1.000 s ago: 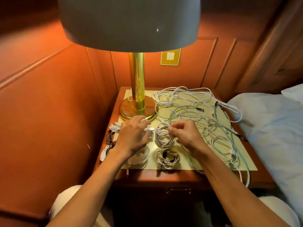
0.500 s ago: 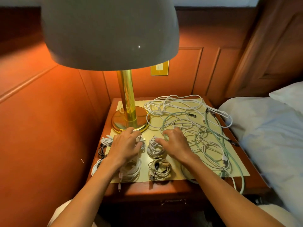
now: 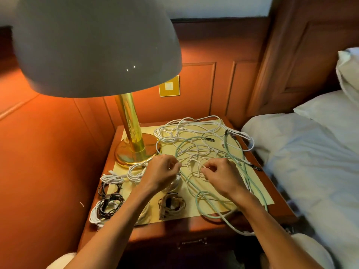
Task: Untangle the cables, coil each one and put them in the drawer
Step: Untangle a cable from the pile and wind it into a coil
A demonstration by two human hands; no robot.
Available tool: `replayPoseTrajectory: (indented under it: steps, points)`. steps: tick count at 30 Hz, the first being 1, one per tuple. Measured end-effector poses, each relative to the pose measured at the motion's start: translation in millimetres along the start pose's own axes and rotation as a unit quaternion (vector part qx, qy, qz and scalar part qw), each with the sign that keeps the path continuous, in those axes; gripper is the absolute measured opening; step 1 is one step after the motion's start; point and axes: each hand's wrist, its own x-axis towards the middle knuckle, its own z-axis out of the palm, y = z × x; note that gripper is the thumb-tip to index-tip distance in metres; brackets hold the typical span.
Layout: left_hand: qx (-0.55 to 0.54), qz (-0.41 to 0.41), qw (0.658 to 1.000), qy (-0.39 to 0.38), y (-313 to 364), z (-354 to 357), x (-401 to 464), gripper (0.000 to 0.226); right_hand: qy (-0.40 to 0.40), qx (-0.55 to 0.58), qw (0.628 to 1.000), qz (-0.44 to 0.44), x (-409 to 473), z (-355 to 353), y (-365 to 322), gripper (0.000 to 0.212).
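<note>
Both hands (image 3: 191, 172) pinching thin white cable (image 3: 194, 164) (tangled w/ green one (image 3: 196, 189)).

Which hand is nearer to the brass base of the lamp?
The left. The left hand is just in front of the lamp base, a little to its right. The right hand is farther right, over the tangled white cables.

2 bare forearms in shot, no sleeves showing anywhere along them, no watch, no rings or bands on the left hand (image 3: 161, 171) or the right hand (image 3: 220, 176). Nails short and plain. Down at the bottom edge, pale, light-coloured trousers (image 3: 310, 249) cover both knees.
</note>
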Motion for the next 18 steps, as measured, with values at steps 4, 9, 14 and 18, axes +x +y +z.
replayPoseTrajectory:
  steps: [4,9,14,18]
  points:
    - [-0.390,-0.156,0.905,-0.062,38,3,5,0.034,0.008,0.113,0.991,-0.072,-34,-13,-3,0.006]
    - [-0.587,-0.219,0.772,-0.108,57,6,-1,0.037,-0.050,0.090,0.992,-0.077,-78,-18,20,0.019]
    - [-0.571,-0.163,0.791,-0.147,58,9,-36,0.050,-0.030,0.234,0.970,-0.062,-114,-37,42,0.016]
    - [-0.449,-0.119,0.855,-0.230,62,15,-74,0.026,0.050,0.285,0.955,-0.068,-129,-51,43,0.020]
